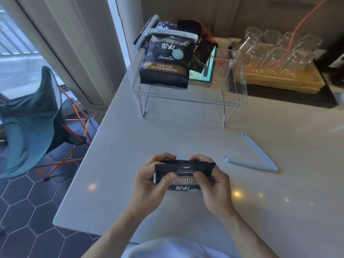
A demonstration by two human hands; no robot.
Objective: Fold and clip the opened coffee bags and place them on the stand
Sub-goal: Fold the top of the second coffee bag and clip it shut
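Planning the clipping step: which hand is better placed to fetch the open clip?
Right hand: the open clip lies on the counter to its right, while the left hand can hold the coffee bag.

The left hand [149,180] and right hand [214,180] covered both ends of the coffee bag [183,173], and its lower part was hidden behind them. On the stand [234,101], a second bag [202,54] sat largely behind the front bag [166,60]. The far-right glasses [275,53] were blurred, and a dark object at the right edge was cut off
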